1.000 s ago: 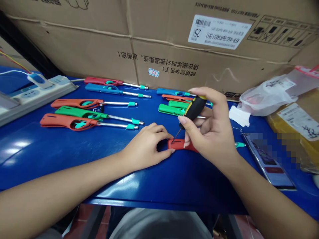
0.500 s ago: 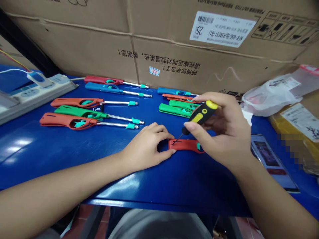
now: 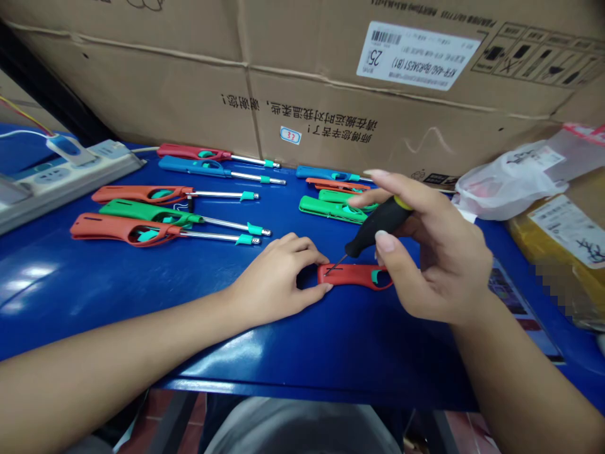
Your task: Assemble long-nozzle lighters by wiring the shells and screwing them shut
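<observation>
A red long-nosed lighter (image 3: 352, 276) lies flat on the blue table; its right end is hidden behind my right hand. My left hand (image 3: 283, 274) pinches the lighter's left end between thumb and forefinger. Above it, my right hand (image 3: 437, 252) holds a screwdriver (image 3: 378, 227) with a black handle, tilted down to the left. The screwdriver's thin tip rests at the lighter's left end, near the dark slot. The right forefinger is lifted away from the handle, and the thumb lies along the handle's side.
Assembled lighters (image 3: 125, 228) in several colours lie at the left. Behind my right hand are green lighter casings (image 3: 328, 210). A white power strip (image 3: 57, 176) stands far left, a cardboard box (image 3: 189, 82) behind. A plastic bag (image 3: 505, 180) and a phone-like screen (image 3: 536, 325) are at right.
My right hand has shifted slightly right, its thumb and fingers loosened, and the screwdriver handle has turned so its yellow markings are mostly hidden. The left hand keeps its hold.
</observation>
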`<state>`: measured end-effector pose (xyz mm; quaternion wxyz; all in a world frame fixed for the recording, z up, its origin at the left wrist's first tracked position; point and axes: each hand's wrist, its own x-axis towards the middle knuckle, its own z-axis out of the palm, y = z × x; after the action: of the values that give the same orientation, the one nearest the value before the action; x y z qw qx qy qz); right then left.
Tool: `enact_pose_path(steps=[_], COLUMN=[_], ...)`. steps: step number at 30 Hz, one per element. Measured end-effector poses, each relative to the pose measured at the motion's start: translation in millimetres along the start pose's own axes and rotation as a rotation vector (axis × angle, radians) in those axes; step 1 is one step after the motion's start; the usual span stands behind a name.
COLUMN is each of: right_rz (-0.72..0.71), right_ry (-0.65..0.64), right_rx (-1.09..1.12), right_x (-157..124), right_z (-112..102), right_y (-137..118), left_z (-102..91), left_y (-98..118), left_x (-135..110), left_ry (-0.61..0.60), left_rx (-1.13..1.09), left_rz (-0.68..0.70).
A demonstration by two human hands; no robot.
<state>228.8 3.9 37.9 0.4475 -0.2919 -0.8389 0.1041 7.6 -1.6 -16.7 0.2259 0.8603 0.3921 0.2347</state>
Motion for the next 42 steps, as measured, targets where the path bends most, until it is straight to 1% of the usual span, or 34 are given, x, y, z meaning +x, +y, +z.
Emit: enact_pose_path(steps=[1, 4, 6, 7, 9, 11, 12, 15, 16, 17, 19, 20, 21, 22, 25, 26, 27, 30, 31, 32, 33, 36, 37, 38, 41, 42], right_rz=[-0.002, -0.083, -0.092, -0.067, 0.006, 0.025, 0.003, -0.084, -0.083, -0.062, 0.006, 0.03, 0.037, 0.017, -0.116, -0.14, -0.135, -0.003, 0.03, 0.046, 0.041, -0.034, -0.051, -0.048, 0.027, 0.04], right_ry=[0.006, 0.117, 0.13, 0.102, 0.001, -0.05, -0.036, 0.071, 0.066, 0.035, -0.077, -0.11, -0.115, -0.09, 0.042, 0.049, 0.03, -0.113, -0.138, -0.134, -0.1, 0.094, 0.124, 0.111, -0.06, -0.083], right_rx=[-0.014, -0.177, -0.214, -0.185, -0.078, -0.012, -0.025, -0.158, -0.173, -0.156, -0.06, -0.02, -0.012, -0.036, -0.171, -0.186, -0.172, -0.03, 0.014, 0.036, 0.032, -0.086, -0.115, -0.117, 0.002, 0.03], right_x=[0.7, 2.5, 2.7, 2.5, 1.7, 1.3, 1.4, 2.0, 2.0, 1.7, 0.8, 0.4, 0.0, -0.1, 0.5, 0.6, 0.5, -1.5, -2.3, -3.0, -3.4, -3.3, -3.0, -2.7, -1.6, -1.1], right_z=[-0.7, -1.0, -1.8, -2.6, -4.4, -5.4, -5.3, -3.9, -3.5, -3.1, -2.3, -1.7, -0.8, 0.1, 1.7, 1.3, 0.5, -1.9, -1.8, -1.2, 0.0, 3.8, 4.3, 4.3, 2.8, 2.5], right_y=[0.2, 0.8, 0.6, 0.3, 0.0, 0.8, 1.7, 4.4, 4.8, 4.8, 3.7, 2.8, 1.9, 1.1, 0.1, 0.3, 0.8, 3.3, 4.3, 5.2, 5.8, 5.6, 4.8, 3.9, 1.0, 0.2], left_z=[-0.3, -0.6, -0.8, -0.9, -1.3, -1.6, -1.6, -1.4, -1.2, -1.1, -0.6, -0.3, 0.0, 0.4, 1.0, 1.0, 0.9, 0.8, 1.0, 1.3, 1.7, 2.7, 2.8, 2.8, 2.3, 2.2], left_y=[0.1, 0.3, 0.7, 1.0, 1.4, 1.6, 1.7, 1.7, 1.7, 1.7, 1.8, 1.9, 1.9, 2.0, 2.5, 2.6, 2.7, 2.1, 1.6, 1.0, 0.4, -0.4, -0.2, 0.1, 1.3, 1.4], left_x=[-0.2, -0.5, -0.6, -0.7, -0.7, -0.5, -0.4, 0.1, 0.1, 0.1, 0.0, -0.2, -0.3, -0.5, -0.3, -0.1, 0.1, 0.5, 0.3, -0.1, -0.5, -2.0, -2.3, -2.4, -1.9, -1.7], left_ry=[-0.001, 0.003, 0.003, 0.0, -0.004, -0.003, -0.002, 0.0, 0.001, 0.0, -0.007, -0.011, -0.014, -0.012, 0.004, 0.007, 0.007, -0.001, -0.003, -0.003, -0.001, 0.008, 0.006, 0.002, -0.02, -0.02], left_rx=[-0.001, 0.002, 0.004, 0.005, 0.006, 0.008, 0.009, 0.015, 0.014, 0.013, 0.011, 0.013, 0.02, 0.027, 0.044, 0.044, 0.041, 0.028, 0.024, 0.021, 0.019, 0.022, 0.024, 0.024, 0.009, 0.009], left_rz=[0.002, 0.008, 0.009, 0.008, 0.008, 0.009, 0.01, 0.007, 0.007, 0.008, 0.007, 0.007, 0.006, 0.006, 0.008, 0.007, 0.007, 0.006, 0.01, 0.019, 0.033, 0.064, 0.066, 0.064, 0.05, 0.048])
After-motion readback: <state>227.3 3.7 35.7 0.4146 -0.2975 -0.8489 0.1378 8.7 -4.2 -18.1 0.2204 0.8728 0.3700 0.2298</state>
